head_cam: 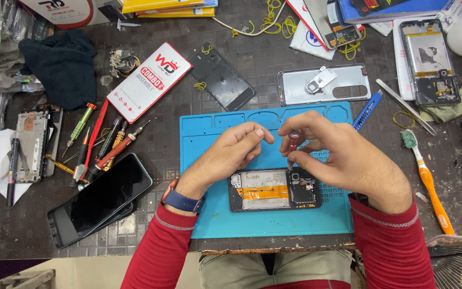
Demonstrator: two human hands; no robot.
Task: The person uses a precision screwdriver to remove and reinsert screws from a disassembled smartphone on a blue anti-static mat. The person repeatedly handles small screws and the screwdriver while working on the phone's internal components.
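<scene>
Two hands worked over a blue silicone mat (209, 214) with moulded compartments along its far edge, laid on a dark, scuffed bench (28, 230). On the mat lay an opened phone (274, 189), its back off: a flat black frame with a pale battery crossed by an orange flex strip, and a dark board at its right end.

I saw the right hand (343, 158) pinch a small red-handled screwdriver (293, 145), held upright, thumb and forefinger closed round the handle, the other fingers curled loosely. The tip stood on the phone's upper edge near the board, so the phone lay directly beneath those fingers and toward me.

The left hand (233, 152) hovered just above the phone's left half, fingers bent and drawn together, the fingertips near the screwdriver's cap; I could not tell whether they touched it or held anything. A blue band (183, 202) sat on that wrist, with red sleeves on both arms.

Around the mat lay a glossy black phone (100, 199) face up at left, a cluster of screwdrivers (102, 147), a silver back cover (322, 85), metal tweezers (405, 106), and an orange-handled toothbrush (429, 182) at right.
</scene>
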